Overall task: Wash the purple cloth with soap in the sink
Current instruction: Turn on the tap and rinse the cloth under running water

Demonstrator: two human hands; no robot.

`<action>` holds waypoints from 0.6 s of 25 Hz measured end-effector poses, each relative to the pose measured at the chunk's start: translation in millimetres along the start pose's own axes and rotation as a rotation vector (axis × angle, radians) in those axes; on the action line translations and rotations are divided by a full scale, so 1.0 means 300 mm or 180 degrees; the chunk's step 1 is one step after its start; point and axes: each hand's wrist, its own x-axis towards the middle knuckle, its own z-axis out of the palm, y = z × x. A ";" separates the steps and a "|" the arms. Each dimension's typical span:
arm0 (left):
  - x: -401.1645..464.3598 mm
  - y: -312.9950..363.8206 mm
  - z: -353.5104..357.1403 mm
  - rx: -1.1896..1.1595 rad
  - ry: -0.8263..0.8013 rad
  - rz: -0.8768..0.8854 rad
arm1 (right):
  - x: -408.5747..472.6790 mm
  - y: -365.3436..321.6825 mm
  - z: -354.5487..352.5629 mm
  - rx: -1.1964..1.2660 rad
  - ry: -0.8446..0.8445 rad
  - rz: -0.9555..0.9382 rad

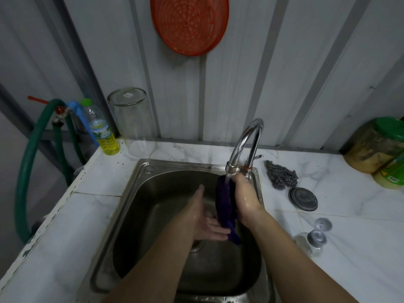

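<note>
Now my right hand (244, 197) grips the purple cloth (225, 206) by its upper end, fingers curled round it, holding it right under the spout of the tap (244, 145) so the stream of water runs onto the top of it. The cloth hangs down long and bunched over the steel sink (140, 189), its lower end dangling near the drain at about 6 o'clock from my grip. My left hand (205, 219) lies open at 9 o'clock of the cloth, palm up and fingers straight, the fingertips touching the cloth's lower part. Both forearms look wet.

On the marble bench (98, 213), at 10 o'clock of the sink, a plastic bottle (102, 132) of yellow liquid with a green cap stands beside an upturned clear glass jar (133, 121). At 3 o'clock of the tap lies a steel scourer (282, 174), with a round metal lid (303, 199) just below it and two upturned stemmed glasses (314, 237) nearer me. An orange plastic strainer (189, 24) hangs on the wall at 12 o'clock
</note>
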 end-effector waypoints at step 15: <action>-0.098 0.071 0.081 0.0684 -0.0895 0.0515 | -0.039 -0.033 -0.128 -0.1304 0.0238 -0.1553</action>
